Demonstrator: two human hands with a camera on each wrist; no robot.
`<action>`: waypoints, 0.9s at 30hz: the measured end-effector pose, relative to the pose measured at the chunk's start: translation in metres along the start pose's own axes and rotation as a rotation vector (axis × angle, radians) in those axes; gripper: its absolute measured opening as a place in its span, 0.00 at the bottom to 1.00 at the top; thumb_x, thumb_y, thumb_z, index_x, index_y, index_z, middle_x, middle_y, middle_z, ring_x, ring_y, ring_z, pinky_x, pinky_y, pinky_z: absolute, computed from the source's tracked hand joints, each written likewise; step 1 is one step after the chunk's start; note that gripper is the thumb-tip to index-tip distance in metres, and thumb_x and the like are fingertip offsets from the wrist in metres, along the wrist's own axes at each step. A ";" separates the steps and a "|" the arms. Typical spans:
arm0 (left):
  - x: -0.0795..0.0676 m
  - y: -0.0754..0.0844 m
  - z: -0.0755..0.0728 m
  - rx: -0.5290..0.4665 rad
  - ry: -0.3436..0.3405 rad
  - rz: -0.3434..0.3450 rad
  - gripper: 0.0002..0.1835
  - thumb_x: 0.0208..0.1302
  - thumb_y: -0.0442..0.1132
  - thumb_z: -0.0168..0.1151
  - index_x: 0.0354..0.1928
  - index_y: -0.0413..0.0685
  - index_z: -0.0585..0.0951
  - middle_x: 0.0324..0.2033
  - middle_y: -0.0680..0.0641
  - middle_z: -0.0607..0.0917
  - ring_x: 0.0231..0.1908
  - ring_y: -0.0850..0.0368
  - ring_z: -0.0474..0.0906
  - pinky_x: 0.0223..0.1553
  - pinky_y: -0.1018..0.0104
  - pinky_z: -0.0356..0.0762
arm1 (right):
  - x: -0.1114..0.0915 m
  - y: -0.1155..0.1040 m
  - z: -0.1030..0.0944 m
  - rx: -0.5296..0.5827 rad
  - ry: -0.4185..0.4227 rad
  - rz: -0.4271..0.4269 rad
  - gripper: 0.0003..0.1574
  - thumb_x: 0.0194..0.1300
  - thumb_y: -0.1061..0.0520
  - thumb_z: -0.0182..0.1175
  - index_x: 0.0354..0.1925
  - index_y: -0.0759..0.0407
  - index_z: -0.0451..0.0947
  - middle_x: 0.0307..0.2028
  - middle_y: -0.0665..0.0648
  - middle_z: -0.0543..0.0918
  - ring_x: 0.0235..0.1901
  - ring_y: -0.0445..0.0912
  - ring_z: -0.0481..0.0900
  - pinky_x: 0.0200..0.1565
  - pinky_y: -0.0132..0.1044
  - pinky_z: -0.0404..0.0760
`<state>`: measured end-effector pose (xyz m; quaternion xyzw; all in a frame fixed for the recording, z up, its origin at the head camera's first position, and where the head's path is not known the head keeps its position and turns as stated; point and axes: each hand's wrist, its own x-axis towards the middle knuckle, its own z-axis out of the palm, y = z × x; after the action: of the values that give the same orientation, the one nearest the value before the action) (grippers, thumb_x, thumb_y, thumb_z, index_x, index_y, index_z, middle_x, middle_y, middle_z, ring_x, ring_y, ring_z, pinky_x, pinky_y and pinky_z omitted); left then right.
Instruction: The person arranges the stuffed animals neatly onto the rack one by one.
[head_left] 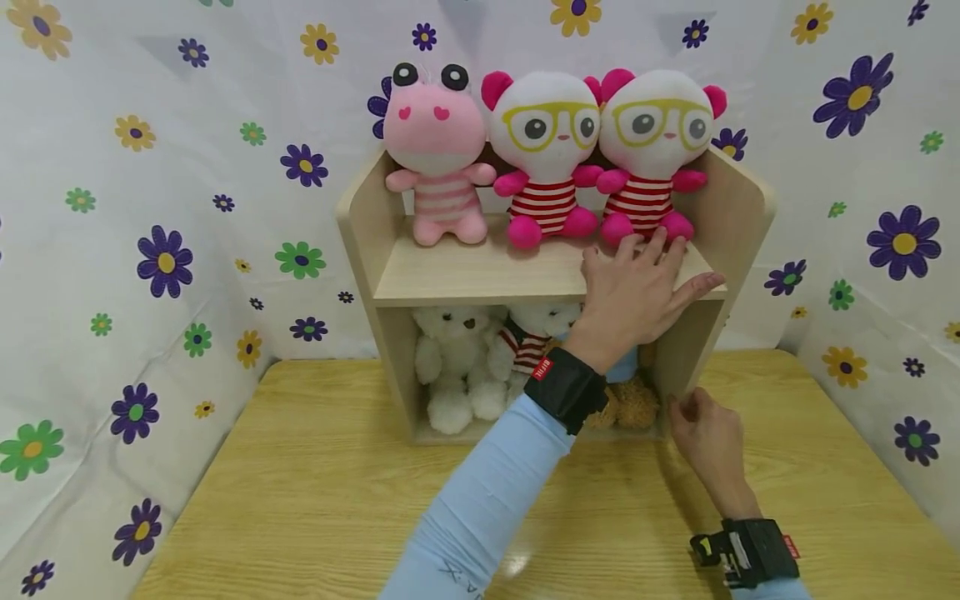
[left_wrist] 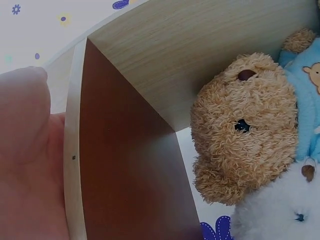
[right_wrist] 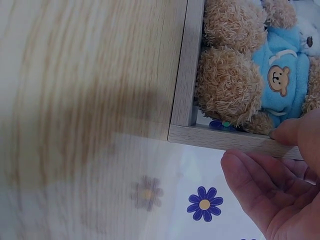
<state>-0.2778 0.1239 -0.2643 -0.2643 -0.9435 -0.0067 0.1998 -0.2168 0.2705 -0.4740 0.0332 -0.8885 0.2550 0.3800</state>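
A two-tier wooden shelf unit [head_left: 491, 271] stands on the table. My left hand [head_left: 630, 292] lies spread over the middle board at its right end, fingertips right at the pink feet of the right panda plush [head_left: 652, 150]. In the left wrist view, that hand [left_wrist: 25, 155] is beside the board's front edge. Low on the unit's right side panel [right_wrist: 215, 136], my right hand [right_wrist: 280, 185] pinches the front edge, thumb inside and fingers outside. Just inside sits a brown teddy bear [right_wrist: 230, 90] in a blue hoodie, partly hidden by my left arm in the head view.
On the upper tier, a pink plush [head_left: 435, 133] and another panda plush [head_left: 543, 125] sit to the left. Below are a white bear [head_left: 457, 367] and a white plush in a striped top [head_left: 528, 350]. Flower-patterned cloth [head_left: 225, 142] hangs around the wooden table [head_left: 300, 500].
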 end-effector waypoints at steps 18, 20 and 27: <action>-0.010 -0.004 -0.012 -0.153 0.058 0.093 0.36 0.73 0.74 0.35 0.73 0.69 0.70 0.72 0.62 0.73 0.69 0.55 0.72 0.62 0.39 0.71 | -0.002 -0.005 -0.002 -0.005 -0.046 0.039 0.13 0.61 0.66 0.65 0.23 0.68 0.74 0.14 0.64 0.78 0.10 0.46 0.70 0.16 0.37 0.64; -0.019 -0.002 -0.014 -0.189 0.163 0.165 0.31 0.74 0.70 0.42 0.68 0.66 0.75 0.67 0.61 0.78 0.66 0.57 0.75 0.60 0.44 0.74 | -0.002 -0.005 -0.003 -0.009 -0.066 0.057 0.13 0.61 0.66 0.65 0.23 0.68 0.74 0.14 0.63 0.78 0.11 0.45 0.68 0.16 0.36 0.63; -0.060 0.003 -0.015 -0.310 0.362 0.393 0.24 0.75 0.59 0.56 0.66 0.60 0.80 0.64 0.56 0.82 0.65 0.60 0.77 0.59 0.60 0.74 | 0.003 -0.004 -0.005 -0.024 -0.102 0.051 0.14 0.61 0.67 0.63 0.22 0.64 0.70 0.13 0.57 0.71 0.13 0.43 0.61 0.19 0.35 0.58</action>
<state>-0.2237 0.0944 -0.2734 -0.4637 -0.8110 -0.1587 0.3196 -0.2146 0.2696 -0.4674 0.0191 -0.9104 0.2518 0.3278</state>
